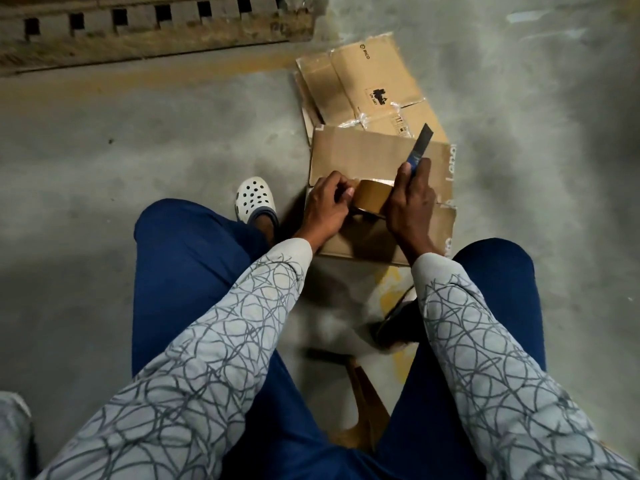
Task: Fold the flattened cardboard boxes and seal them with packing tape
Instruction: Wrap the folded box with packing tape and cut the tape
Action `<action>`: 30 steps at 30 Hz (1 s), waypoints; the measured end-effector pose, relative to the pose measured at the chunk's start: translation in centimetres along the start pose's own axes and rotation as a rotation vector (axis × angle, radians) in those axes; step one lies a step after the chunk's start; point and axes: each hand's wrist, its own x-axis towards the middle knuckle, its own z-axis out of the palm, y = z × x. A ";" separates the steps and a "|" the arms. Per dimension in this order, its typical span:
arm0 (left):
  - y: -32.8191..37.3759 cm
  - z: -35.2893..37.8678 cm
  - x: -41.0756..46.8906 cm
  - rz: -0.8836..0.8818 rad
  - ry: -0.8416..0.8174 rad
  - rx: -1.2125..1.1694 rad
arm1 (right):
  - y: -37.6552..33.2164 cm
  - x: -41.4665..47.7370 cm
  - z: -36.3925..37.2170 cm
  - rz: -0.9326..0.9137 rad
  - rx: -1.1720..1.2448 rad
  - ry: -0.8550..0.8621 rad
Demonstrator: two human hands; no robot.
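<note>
A folded brown cardboard box (pixel 367 154) stands on the concrete floor in front of my knees. On its top, over the flap seam, rests a roll of brown packing tape (pixel 372 197). My left hand (pixel 325 206) grips the roll from the left, fingers curled at its edge. My right hand (pixel 410 206) sits against the roll's right side and holds a blue utility knife (pixel 419 148), its dark blade pointing up and away. Behind the box lies a pile of flattened cardboard boxes (pixel 367 74) with black print and bits of clear tape.
A wooden pallet (pixel 138 32) runs along the far left. My white clog (pixel 254 199) stands left of the box. My knees in blue trousers frame the box. A dark sandal (pixel 398 320) and a wooden stool leg (pixel 367 403) are below me. Bare concrete lies left and right.
</note>
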 end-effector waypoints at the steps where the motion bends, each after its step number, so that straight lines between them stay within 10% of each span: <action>1: -0.1 0.1 0.2 -0.015 0.033 -0.014 | -0.1 0.3 0.3 0.018 0.020 -0.002; 9: -0.7 -0.2 1.2 -0.049 0.206 0.000 | -1.9 2.2 2.8 -0.027 -0.062 -0.123; 15: -1.7 -1.7 2.9 -0.245 0.236 -0.122 | -0.8 1.9 4.2 0.254 0.532 -0.108; 30: -2.4 -2.9 2.1 -0.412 0.348 -0.412 | -1.9 6.2 1.1 -0.264 -0.447 -0.282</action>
